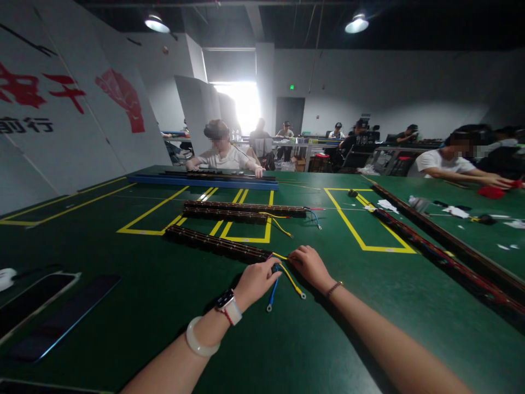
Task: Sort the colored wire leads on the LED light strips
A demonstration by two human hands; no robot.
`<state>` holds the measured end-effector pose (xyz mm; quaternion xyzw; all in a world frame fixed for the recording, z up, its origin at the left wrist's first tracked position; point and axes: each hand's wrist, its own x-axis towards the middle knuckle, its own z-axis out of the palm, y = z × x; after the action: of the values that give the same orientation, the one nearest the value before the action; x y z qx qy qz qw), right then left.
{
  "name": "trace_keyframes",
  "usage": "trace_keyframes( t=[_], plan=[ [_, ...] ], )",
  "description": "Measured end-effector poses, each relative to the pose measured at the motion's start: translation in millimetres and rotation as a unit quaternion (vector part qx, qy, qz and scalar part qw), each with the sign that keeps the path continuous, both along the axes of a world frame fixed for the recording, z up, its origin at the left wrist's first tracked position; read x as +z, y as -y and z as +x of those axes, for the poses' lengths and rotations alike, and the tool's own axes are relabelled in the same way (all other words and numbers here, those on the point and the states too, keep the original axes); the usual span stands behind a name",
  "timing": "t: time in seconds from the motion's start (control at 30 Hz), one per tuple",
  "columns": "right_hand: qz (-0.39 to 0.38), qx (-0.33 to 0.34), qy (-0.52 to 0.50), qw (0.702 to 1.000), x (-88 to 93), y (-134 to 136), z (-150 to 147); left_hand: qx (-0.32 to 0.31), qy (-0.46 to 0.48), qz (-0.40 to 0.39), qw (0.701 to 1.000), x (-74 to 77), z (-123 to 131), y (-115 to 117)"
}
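Observation:
A long dark strip assembly (217,244) with lengthwise lines lies at a slant on the green table. My left hand (256,282) is closed around the wires at its near right end. Below those fingers hang a blue wire (273,293) and a yellow wire (292,279), each tipped with a metal ring terminal. Another yellow wire (280,256) runs from the strip's end to my right hand (309,268), whose curled fingers pinch it. The fingertips partly hide the spot where the wires join the strip.
Beyond lie more dark strips (225,210) with wire ends, and a blue tray (205,182) before a person (223,153). Long wired strips (430,246) and paper scraps (388,206) are at right. Two phone-like slabs (69,312) lie at left. Yellow tape (365,249) marks the table.

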<state>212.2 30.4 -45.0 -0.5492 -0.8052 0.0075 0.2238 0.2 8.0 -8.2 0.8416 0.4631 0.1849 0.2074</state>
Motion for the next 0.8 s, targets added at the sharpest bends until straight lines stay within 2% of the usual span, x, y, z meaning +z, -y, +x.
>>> trace_keyframes(
  t=[0.3, 0.47, 0.63, 0.73, 0.8],
  plan=[
    [-0.046, 0.029, -0.03, 0.998, 14.2, 8, -10, 0.081, 0.043, -0.035, 0.995, 1.9, 2, 4],
    [-0.07, 0.028, -0.024, 0.997, 8.7, 5, -13, 0.075, 0.002, -0.067, 0.995, 1.3, 1, 4],
    [-0.096, 0.024, -0.027, 0.995, 6.3, -1, -13, 0.063, 0.085, -0.196, 0.975, -5.5, 2, -1],
    [-0.105, 0.032, -0.043, 0.993, 11.6, 0, -15, 0.05, 0.162, -0.283, 0.944, -11.2, 4, -3],
    [-0.109, 0.03, -0.044, 0.993, 17.3, 4, -18, 0.029, 0.222, -0.342, 0.913, -13.7, 6, -2]
  ],
)
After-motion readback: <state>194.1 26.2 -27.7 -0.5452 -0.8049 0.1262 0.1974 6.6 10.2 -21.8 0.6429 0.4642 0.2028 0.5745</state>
